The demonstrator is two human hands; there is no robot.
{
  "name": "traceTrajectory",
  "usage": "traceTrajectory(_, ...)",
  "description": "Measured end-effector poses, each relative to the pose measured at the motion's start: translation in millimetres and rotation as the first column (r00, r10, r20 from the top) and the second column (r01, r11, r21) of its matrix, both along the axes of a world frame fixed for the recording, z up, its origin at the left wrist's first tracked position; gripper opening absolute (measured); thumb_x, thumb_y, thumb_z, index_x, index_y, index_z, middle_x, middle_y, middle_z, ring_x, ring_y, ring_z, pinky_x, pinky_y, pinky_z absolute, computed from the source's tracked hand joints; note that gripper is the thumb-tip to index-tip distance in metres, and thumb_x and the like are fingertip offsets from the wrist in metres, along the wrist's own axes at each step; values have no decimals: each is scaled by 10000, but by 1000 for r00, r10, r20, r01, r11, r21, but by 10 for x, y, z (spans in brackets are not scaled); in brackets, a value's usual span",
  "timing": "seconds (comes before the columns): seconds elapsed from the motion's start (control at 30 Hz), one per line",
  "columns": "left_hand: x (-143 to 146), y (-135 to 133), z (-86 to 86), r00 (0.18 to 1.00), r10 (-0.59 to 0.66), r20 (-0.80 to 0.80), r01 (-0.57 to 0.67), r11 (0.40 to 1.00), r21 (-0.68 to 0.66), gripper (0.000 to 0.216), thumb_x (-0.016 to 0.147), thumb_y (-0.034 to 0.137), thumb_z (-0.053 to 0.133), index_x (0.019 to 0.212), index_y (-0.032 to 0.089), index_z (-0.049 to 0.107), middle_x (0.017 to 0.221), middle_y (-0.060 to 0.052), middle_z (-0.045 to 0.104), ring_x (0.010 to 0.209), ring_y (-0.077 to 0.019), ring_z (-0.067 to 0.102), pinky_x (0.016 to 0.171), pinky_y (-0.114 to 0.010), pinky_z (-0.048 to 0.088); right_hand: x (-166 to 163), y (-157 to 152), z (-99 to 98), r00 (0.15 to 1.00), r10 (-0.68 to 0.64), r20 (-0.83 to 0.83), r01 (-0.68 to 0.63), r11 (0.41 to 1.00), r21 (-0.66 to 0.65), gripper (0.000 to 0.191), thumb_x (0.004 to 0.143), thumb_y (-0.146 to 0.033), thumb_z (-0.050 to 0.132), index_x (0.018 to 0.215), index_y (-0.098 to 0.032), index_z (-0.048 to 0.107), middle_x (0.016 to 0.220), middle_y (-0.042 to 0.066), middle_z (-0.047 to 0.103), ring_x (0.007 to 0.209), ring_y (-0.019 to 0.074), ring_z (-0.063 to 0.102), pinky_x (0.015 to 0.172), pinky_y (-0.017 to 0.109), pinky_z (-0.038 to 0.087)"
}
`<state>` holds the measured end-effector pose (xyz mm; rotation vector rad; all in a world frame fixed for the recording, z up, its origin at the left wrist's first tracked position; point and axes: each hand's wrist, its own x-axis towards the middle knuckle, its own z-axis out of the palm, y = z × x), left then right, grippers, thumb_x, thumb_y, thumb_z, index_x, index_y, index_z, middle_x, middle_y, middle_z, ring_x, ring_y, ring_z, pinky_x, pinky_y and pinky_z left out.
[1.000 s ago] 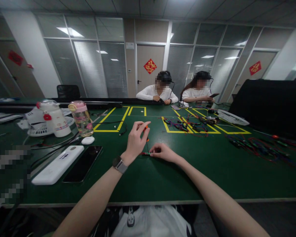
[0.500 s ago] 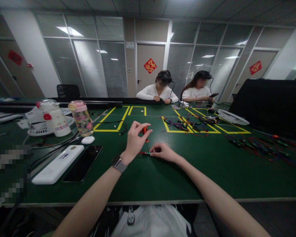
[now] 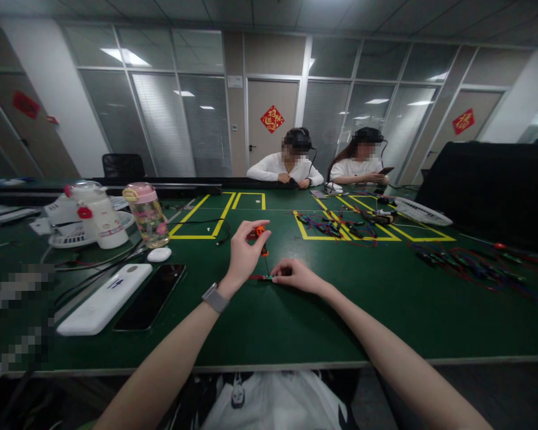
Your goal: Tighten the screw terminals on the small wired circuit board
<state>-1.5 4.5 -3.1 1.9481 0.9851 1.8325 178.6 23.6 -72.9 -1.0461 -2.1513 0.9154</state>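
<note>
An orange and black screwdriver (image 3: 265, 252) stands nearly upright, its thin shaft reaching down to a small green terminal block (image 3: 268, 277) on the table. My left hand (image 3: 246, 254), with a watch on its wrist, is closed around the screwdriver's handle near the top. Low on the table, my right hand (image 3: 296, 276) pinches the right end of the terminal block between thumb and fingers. A red wire (image 3: 255, 277) leaves the block on the left. The screwdriver's tip is too small to make out exactly.
Left lie a black phone (image 3: 150, 297), a white power bank (image 3: 104, 298) and a white case (image 3: 159, 255), with a drink bottle (image 3: 147, 218) behind. Wired boards (image 3: 320, 225) sit right of centre; more wires (image 3: 479, 269) lie far right. Two people sit opposite.
The fingers of my left hand have turned and shifted slightly left around the screwdriver handle. My right hand stays in place on the terminal block.
</note>
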Motion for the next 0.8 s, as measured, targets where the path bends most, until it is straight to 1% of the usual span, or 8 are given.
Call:
traceTrajectory(0.13,6,-77,27,982,172,-75,-166,983,83,113,851,284,652,917,199,688,881,-24,580,793,-150,577,751,-283,491,6,2,-2,1000,-4,5,4,1000,-15,182,745,-267,718,872,-138,739,699,-2,601,628,119,517,594,230,396)
traceTrajectory(0.27,27,-90,25,997,-26,-75,27,1000,9,314,979,241,396,1207,218,610,1161,-73,627,1030,-173,615,909,-323,482,9,9,-9,1000,-9,-5,9,1000,-27,194,741,-271,722,874,-131,735,690,-3,600,618,116,512,586,228,389)
traceTrajectory(0.37,35,-51,12,985,-173,23,175,979,-109,369,975,241,393,1315,215,535,1268,-87,616,1101,-182,623,960,-331,474,11,11,-9,1000,-1,-16,0,999,-35,204,741,-275,723,878,-124,732,693,-1,601,620,116,512,585,228,391)
traceTrajectory(0.47,36,-32,18,970,-220,102,233,961,-148,345,944,252,467,1267,185,569,1188,-102,656,1001,-186,666,888,-321,514,13,8,-6,1000,5,-14,-6,999,-40,203,748,-277,717,883,-126,730,692,-2,602,620,116,512,584,226,394)
traceTrajectory(0.53,37,-47,31,981,-182,70,189,977,-103,284,921,243,518,1177,181,622,1071,-85,674,918,-175,667,820,-300,527,14,5,-4,1000,3,-16,-4,999,-48,201,749,-277,717,882,-127,729,683,-4,600,620,116,513,584,226,395)
traceTrajectory(0.63,39,-95,45,998,2,-69,2,998,60,160,877,240,607,1016,204,676,897,-31,617,815,-150,611,753,-276,509,15,2,-3,1000,-4,-12,3,999,-43,197,747,-276,724,878,-129,733,682,-3,602,616,116,510,579,226,395)
traceTrajectory(0.73,38,-146,41,973,169,-157,-134,969,207,98,855,292,654,888,201,675,813,-9,536,748,-140,549,713,-271,487,14,-1,0,1000,-11,-2,11,999,-31,195,749,-273,727,882,-130,735,685,-1,606,615,116,509,575,224,395)
traceTrajectory(0.8,39,-167,33,961,193,-197,-143,960,242,149,910,307,573,911,197,673,845,-26,537,788,-149,552,735,-279,484,13,-3,3,1000,-9,-3,9,1000,-28,192,751,-271,723,880,-129,733,687,0,606,622,119,516,583,227,400)
